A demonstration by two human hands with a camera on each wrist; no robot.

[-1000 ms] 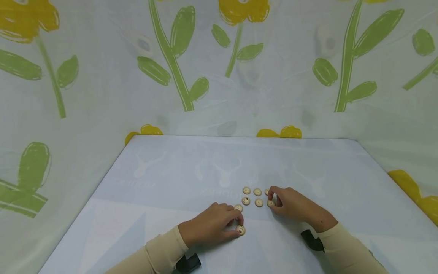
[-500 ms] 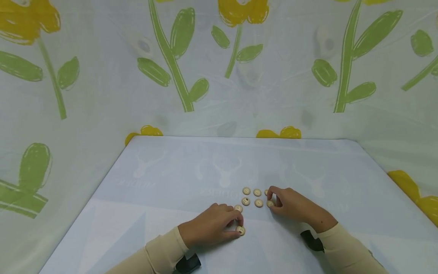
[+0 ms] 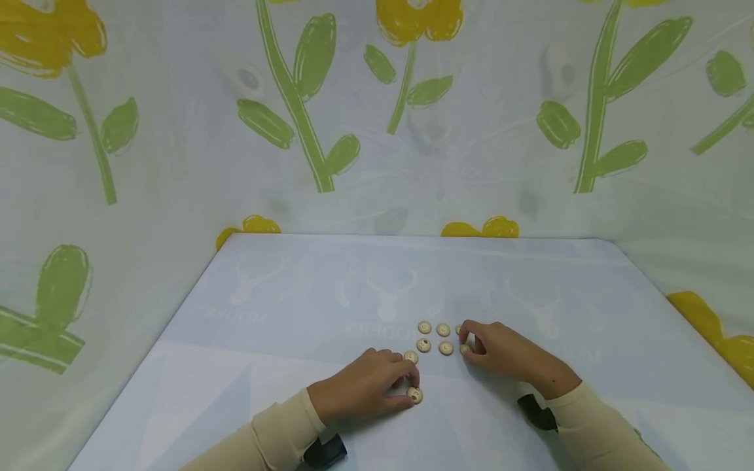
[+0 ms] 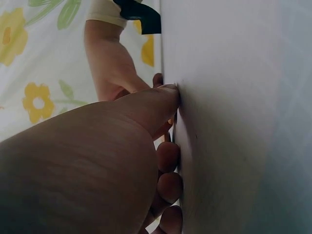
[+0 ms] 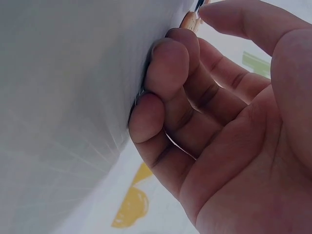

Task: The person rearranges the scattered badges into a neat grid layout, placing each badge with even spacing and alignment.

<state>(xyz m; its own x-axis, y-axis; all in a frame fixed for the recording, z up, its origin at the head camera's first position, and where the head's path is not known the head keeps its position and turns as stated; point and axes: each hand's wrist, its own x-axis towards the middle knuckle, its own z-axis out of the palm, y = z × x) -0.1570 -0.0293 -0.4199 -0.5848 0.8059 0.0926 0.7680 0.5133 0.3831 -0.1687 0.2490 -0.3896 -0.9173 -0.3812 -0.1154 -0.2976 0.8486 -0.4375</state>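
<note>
Several round, pale wooden buttons lie on the table. In the head view my left hand point(image 3: 370, 384) pinches the nearest button point(image 3: 415, 395) between thumb and index finger, down at the tabletop. Another button point(image 3: 410, 357) lies just beyond its fingers, partly covered. My right hand point(image 3: 501, 351) holds a button point(image 3: 465, 349) by its edge, at the right end of the nearer row. Behind its index finger a further button point(image 3: 459, 330) is mostly hidden. In the right wrist view, a button edge point(image 5: 189, 22) shows by the thumb, the other fingers curled against the table.
Between the hands and a little beyond lie buttons in two short rows, among them a far-left button point(image 3: 425, 327) and a middle button point(image 3: 446, 348). The pale printed table point(image 3: 283, 281) ends at a flower-patterned curtain point(image 3: 471, 163). A dark strap point(image 3: 325, 451) sits on each wrist.
</note>
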